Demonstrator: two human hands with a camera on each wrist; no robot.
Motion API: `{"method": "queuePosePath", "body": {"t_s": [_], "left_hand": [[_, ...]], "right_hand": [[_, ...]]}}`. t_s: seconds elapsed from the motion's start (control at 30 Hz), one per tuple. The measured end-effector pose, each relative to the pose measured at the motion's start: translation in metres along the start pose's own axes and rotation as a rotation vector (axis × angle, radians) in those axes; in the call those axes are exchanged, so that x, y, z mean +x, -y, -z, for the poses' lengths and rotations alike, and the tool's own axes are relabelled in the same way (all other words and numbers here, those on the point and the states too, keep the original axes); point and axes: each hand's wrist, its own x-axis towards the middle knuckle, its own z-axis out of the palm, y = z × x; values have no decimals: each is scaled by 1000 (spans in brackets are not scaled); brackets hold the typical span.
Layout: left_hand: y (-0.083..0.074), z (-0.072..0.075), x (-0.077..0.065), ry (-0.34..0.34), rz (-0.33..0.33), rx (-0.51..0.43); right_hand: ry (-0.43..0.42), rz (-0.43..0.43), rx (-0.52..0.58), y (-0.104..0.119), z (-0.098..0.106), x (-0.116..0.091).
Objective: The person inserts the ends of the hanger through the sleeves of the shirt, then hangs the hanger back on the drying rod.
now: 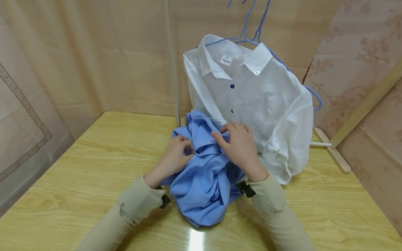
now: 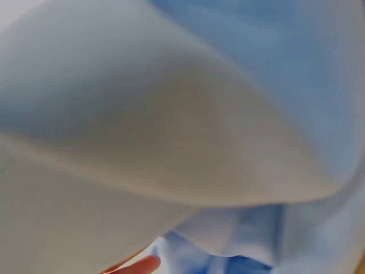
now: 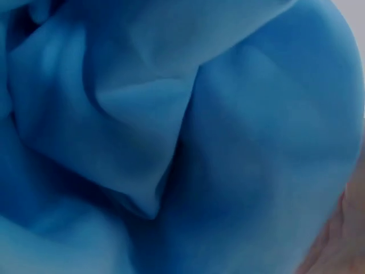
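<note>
Between both hands is a crumpled blue shirt (image 1: 201, 184) with dark buttons, bunched in front of the white shirt. My left hand (image 1: 174, 155) pinches its cloth on the left side near the buttons. On the opposite side my right hand (image 1: 240, 148) holds the upper edge, thumb across the front and fingers bent over it. In the left wrist view, pale and blue folds (image 2: 239, 114) fill most of the picture, with one fingertip (image 2: 142, 265) at the bottom. Blue folds (image 3: 256, 142) cover nearly all of the right wrist view, hiding the fingers.
Behind the hands hangs a white shirt (image 1: 260, 94) on a blue hanger (image 1: 248, 39), its hem low over the wooden table (image 1: 103, 167). A thin upright pole (image 1: 171, 62) rises at the back. At right is a wooden stand foot (image 1: 333, 151) with a white bar (image 1: 320, 144).
</note>
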Motion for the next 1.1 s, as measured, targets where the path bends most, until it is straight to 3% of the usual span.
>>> {"method": "queuePosePath", "body": {"t_s": [0.17,0.27,0.37,0.47,0.6,0.7,0.8,0.97,1.1], "left_hand": [[-7,10,-5,-95,-83,38],[-11,19,-7,-109,-99,28],[-11,30,-8,-59,-59,-24],[-7,39,-8,-22,-6,-56],[0,50,-6,-44,48,-68],[6,55,-3,-76,76,-115],[9,59,-1,-131,72,-122],[7,60,-3,-251,-4,18],[1,57,-6,-326,-164,116]], "right_hand": [[-23,39,26,-2,-4,-1],[-12,58,31,-1,-6,-1],[-16,54,74,1,-6,-1],[-35,32,183,3,-3,-1],[-99,46,325,4,0,-1],[-151,104,409,4,2,0],[-133,170,469,9,8,0],[-2,254,572,27,25,-5],[72,290,609,36,35,-8]]}}
